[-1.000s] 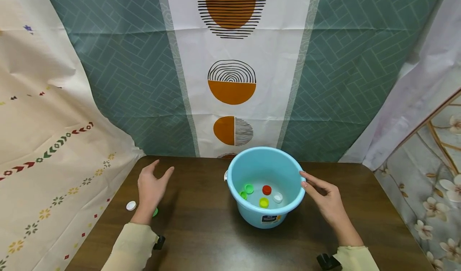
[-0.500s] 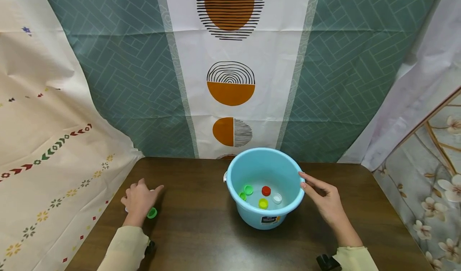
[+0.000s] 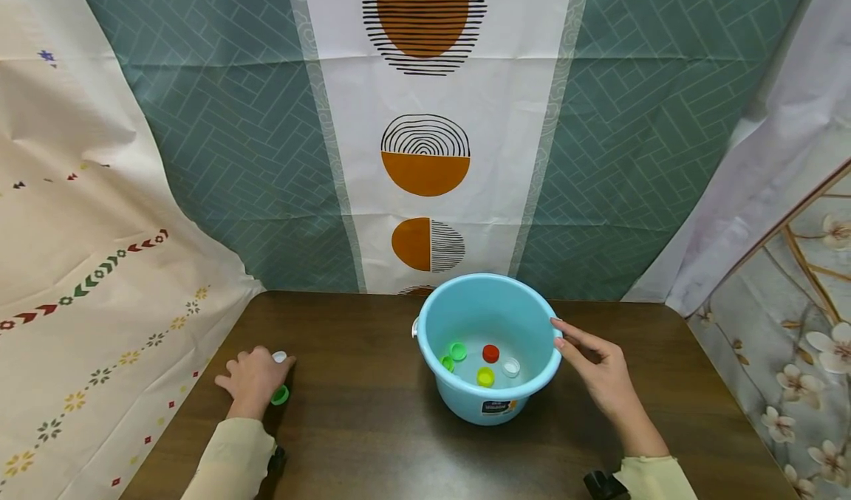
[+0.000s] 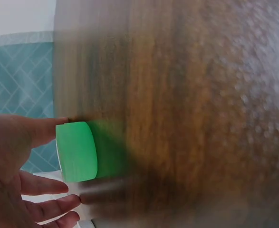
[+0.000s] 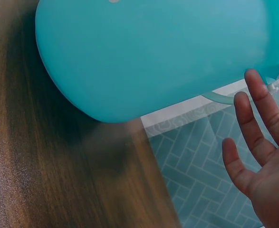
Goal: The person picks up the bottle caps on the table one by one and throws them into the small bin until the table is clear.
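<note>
In the head view my left hand (image 3: pixel 253 383) is down on the table at the left. A white bottle cap (image 3: pixel 279 356) sits between its thumb and index finger, which appear to pinch it. By the wrist lies a green bottle cap (image 3: pixel 280 395); in the left wrist view this green cap (image 4: pixel 76 152) hides the index finger and the pinch. My right hand (image 3: pixel 601 363) holds the rim of a light blue bucket (image 3: pixel 468 404) between thumb and index finger. Its other fingers (image 5: pixel 257 128) stay loosely extended beside the wall.
Inside the bucket lie several bottle caps, among them a red cap (image 3: pixel 490 353), a yellow cap (image 3: pixel 485 377) and a clear cap (image 3: pixel 510 367). A partly hidden white object (image 4: pixel 86 223) is near my left fingertips. Patterned curtains (image 3: pixel 425 190) hang behind the brown table (image 3: pixel 359 441).
My left hand has moved down and left onto the table, its thumb and fingers closing in. The white cap now shows between thumb and index finger. My right hand and the bucket stay put.
</note>
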{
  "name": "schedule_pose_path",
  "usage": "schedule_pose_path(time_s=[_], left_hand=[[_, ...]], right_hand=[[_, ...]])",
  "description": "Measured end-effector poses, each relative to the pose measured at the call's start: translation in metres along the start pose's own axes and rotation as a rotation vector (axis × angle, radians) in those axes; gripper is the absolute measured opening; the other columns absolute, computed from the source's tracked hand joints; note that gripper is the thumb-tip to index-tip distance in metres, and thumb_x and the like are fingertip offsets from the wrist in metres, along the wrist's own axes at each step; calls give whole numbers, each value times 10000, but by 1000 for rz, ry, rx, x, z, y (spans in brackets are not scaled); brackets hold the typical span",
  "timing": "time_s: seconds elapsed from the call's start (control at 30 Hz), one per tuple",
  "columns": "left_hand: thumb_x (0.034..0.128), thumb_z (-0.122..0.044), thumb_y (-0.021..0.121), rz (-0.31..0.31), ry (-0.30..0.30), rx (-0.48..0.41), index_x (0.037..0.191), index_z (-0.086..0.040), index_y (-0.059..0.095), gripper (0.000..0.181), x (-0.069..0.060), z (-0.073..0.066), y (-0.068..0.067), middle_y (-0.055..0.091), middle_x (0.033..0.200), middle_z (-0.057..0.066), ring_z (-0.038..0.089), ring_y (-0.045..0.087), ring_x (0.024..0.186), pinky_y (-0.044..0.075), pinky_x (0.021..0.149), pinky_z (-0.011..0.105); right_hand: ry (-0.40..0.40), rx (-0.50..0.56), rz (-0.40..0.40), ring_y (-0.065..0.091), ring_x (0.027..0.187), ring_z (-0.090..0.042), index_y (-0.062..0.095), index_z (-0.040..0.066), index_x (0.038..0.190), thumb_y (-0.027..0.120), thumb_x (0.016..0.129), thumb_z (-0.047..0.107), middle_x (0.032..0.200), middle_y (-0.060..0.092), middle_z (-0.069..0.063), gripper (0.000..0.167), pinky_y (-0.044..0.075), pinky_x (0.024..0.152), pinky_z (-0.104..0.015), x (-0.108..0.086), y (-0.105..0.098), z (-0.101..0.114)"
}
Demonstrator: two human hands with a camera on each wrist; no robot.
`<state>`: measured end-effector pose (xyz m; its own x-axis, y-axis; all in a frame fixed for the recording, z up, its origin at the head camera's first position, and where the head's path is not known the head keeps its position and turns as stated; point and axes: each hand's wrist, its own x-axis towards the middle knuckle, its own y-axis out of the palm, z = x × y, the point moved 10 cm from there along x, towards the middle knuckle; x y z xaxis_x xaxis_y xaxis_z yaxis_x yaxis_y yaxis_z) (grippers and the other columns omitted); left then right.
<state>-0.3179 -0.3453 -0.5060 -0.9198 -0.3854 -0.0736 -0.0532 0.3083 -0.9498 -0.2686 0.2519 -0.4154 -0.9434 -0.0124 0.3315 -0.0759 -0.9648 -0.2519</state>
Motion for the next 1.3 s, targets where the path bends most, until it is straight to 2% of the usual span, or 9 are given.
schedule_pose_path(time_s=[0.23, 0.63, 0.9, 1.1, 1.3], left_hand=[[842, -474, 596, -1, -5, 9, 900, 77, 593, 555, -1, -1, -1, 516, 928, 321, 558, 405, 969, 231, 756, 716], [858, -347, 570, 21, 15, -4, 838, 26, 601, 375, -4, -2, -1, 575, 827, 242, 489, 488, 868, 253, 723, 683], [848, -365, 595, 21, 11, -10, 843, 24, 603, 390, -3, 0, 2, 589, 798, 220, 458, 508, 839, 253, 722, 678], [836, -363, 610, -30, 27, -25, 836, 23, 603, 387, -3, -2, -3, 604, 748, 203, 410, 539, 749, 260, 711, 662], [826, -307, 583, -123, 59, -57, 746, -6, 597, 311, -2, -12, -13, 610, 672, 177, 368, 549, 650, 241, 760, 680]], right_hand=[[16, -5, -2, 613, 1078, -16, 589, 125, 1275, 595, 916, 177, 1256, 623, 33, 363, 506, 830, -161, 0, -1, -4], [14, -1, 1, 614, 1081, -27, 586, 116, 1278, 593, 916, 168, 1258, 622, 23, 366, 509, 828, -165, -1, 0, -3], [17, -3, 3, 612, 1083, -27, 587, 126, 1278, 595, 916, 177, 1264, 619, 22, 366, 509, 828, -165, -2, 0, -3], [23, -8, 0, 608, 1088, -25, 588, 133, 1278, 594, 917, 186, 1269, 616, 18, 365, 507, 828, -164, -1, 0, -3], [26, -10, -4, 607, 1083, -9, 592, 138, 1275, 595, 916, 191, 1263, 619, 14, 362, 505, 829, -164, -1, -1, -4]])
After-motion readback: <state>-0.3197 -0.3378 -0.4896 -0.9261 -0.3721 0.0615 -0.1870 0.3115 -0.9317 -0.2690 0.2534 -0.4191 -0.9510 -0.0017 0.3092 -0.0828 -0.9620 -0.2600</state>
